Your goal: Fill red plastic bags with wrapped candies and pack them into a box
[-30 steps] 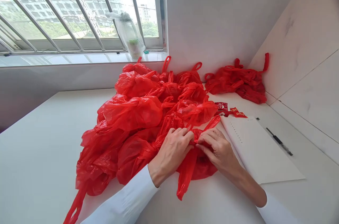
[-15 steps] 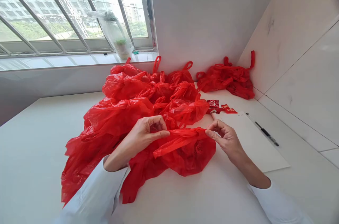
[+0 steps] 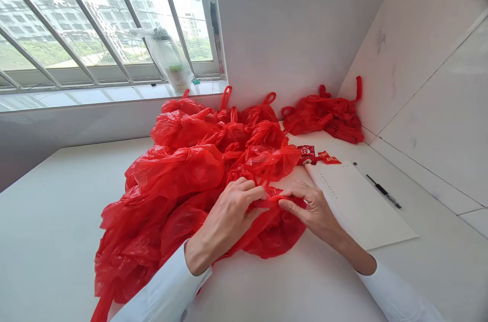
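A red plastic bag [image 3: 280,238] lies on the white table in front of me, its gathered top pinched in both hands. My left hand [image 3: 238,207] is closed on the bag's twisted plastic, its back towards me. Close beside it, my right hand [image 3: 308,205] grips the same top between thumb and fingers. What is inside the bag cannot be made out. A heap of red plastic bags [image 3: 179,169], several with knotted loop handles, spreads behind and to the left of my hands, touching the held bag.
More red bags [image 3: 328,116] lie in the back right corner. Small red packets [image 3: 307,152] sit near a white paper pad [image 3: 362,205] with a black pen [image 3: 385,192] beside it. A bagged jar [image 3: 176,65] stands on the windowsill by the barred window.
My left hand has moved right and slightly down, closing the gap to my right hand. The bag's top, stretched between them before, is now bunched together. My right hand has shifted slightly left.
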The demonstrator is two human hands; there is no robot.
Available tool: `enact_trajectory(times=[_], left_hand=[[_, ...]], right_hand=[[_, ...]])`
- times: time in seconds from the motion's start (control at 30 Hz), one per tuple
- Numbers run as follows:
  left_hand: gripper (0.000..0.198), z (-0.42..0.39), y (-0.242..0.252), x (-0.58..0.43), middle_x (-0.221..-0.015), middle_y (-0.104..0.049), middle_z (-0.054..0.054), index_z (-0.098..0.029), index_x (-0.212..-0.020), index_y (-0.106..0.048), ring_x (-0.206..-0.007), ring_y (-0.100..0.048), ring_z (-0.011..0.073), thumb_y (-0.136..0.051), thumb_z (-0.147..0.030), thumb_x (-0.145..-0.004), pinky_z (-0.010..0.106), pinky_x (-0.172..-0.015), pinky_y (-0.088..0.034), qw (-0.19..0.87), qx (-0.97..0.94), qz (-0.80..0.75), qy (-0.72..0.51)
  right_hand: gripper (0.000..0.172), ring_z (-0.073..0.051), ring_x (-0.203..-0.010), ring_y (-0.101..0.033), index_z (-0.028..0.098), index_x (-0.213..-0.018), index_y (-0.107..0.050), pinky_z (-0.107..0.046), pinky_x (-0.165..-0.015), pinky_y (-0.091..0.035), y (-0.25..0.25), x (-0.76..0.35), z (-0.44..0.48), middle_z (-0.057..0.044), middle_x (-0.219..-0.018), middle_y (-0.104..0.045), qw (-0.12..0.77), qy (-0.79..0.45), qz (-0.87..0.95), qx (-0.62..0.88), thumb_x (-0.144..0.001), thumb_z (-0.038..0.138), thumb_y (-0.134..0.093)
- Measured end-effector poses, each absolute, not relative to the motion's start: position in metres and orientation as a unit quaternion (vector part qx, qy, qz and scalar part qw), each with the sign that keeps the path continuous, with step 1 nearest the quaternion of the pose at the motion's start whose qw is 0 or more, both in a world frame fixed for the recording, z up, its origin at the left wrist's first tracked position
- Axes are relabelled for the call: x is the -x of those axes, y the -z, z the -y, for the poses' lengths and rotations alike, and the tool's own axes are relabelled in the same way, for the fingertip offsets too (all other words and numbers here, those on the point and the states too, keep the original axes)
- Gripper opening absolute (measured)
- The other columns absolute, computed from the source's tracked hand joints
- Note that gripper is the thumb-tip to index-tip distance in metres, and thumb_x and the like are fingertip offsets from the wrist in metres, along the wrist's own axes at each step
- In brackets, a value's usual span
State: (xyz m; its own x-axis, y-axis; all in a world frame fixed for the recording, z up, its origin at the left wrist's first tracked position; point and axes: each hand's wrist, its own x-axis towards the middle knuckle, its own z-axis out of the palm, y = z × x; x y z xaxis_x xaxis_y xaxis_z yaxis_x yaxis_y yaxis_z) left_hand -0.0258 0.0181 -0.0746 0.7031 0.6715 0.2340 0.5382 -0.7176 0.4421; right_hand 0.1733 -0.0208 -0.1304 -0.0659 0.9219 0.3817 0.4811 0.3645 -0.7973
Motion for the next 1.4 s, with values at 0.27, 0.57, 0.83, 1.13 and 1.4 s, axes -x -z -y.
enact_trajectory(times=[0.27, 0.57, 0.83, 1.13, 1.4], left_hand=[[0.022, -0.025, 0.058, 0.033, -0.068, -0.053, -0.004, -0.017, -0.073, -0.056, -0.058, -0.044, 0.0081, -0.065, -0.035, -0.084, 0.020, -0.053, -0.036, 0.590, -0.650, -0.361, -0.316], [0.021, -0.030, 0.042, 0.050, -0.083, -0.062, -0.002, -0.020, -0.084, -0.064, -0.073, -0.058, 0.0114, -0.077, -0.032, -0.073, 0.019, -0.063, -0.050, 0.662, -0.508, -0.389, -0.391], [0.018, -0.022, 0.025, 0.057, -0.077, -0.057, -0.001, -0.022, -0.083, -0.059, -0.071, -0.057, 0.0159, -0.068, -0.037, -0.080, 0.026, -0.060, -0.049, 0.424, -0.676, -0.444, -0.408], [0.003, -0.017, 0.034, 0.061, -0.069, -0.053, -0.004, -0.021, -0.075, -0.054, -0.059, -0.050, 0.0121, -0.056, -0.022, -0.078, 0.023, -0.051, -0.042, 0.463, -0.620, -0.453, -0.443], [0.018, -0.009, 0.026, 0.060, -0.084, -0.055, -0.001, -0.022, -0.083, -0.052, -0.070, -0.054, 0.0138, -0.051, -0.011, -0.068, 0.022, -0.054, -0.045, 0.446, -0.686, -0.404, -0.408]], right_hand=[[0.018, -0.013, -0.071, -0.055, 0.022, -0.083, -0.067, -0.023, -0.065, -0.044, 0.135, -0.181, 0.023, 0.001, -0.078, -0.061, 0.576, -0.476, 0.499, 0.439, -0.084, 0.040, -0.064], [0.025, -0.010, -0.061, -0.047, 0.021, -0.070, -0.057, -0.020, -0.057, -0.040, 0.138, -0.199, 0.021, 0.004, -0.067, -0.052, 0.620, -0.583, 0.378, 0.363, -0.076, 0.041, -0.071], [0.016, -0.015, -0.067, -0.050, 0.021, -0.074, -0.062, -0.027, -0.064, -0.044, 0.137, -0.197, 0.029, 0.001, -0.072, -0.056, 0.596, -0.491, 0.482, 0.415, -0.076, 0.034, -0.070], [0.025, -0.015, -0.074, -0.052, 0.025, -0.096, -0.058, -0.027, -0.063, -0.045, 0.139, -0.203, 0.023, 0.000, -0.085, -0.056, 0.707, -0.335, 0.449, 0.431, -0.071, 0.020, -0.062], [0.030, -0.022, -0.088, -0.056, 0.016, -0.100, -0.062, -0.041, -0.079, -0.045, 0.075, -0.180, 0.043, -0.006, -0.091, -0.059, 0.682, 0.164, 0.649, 0.294, -0.072, 0.007, -0.058]])
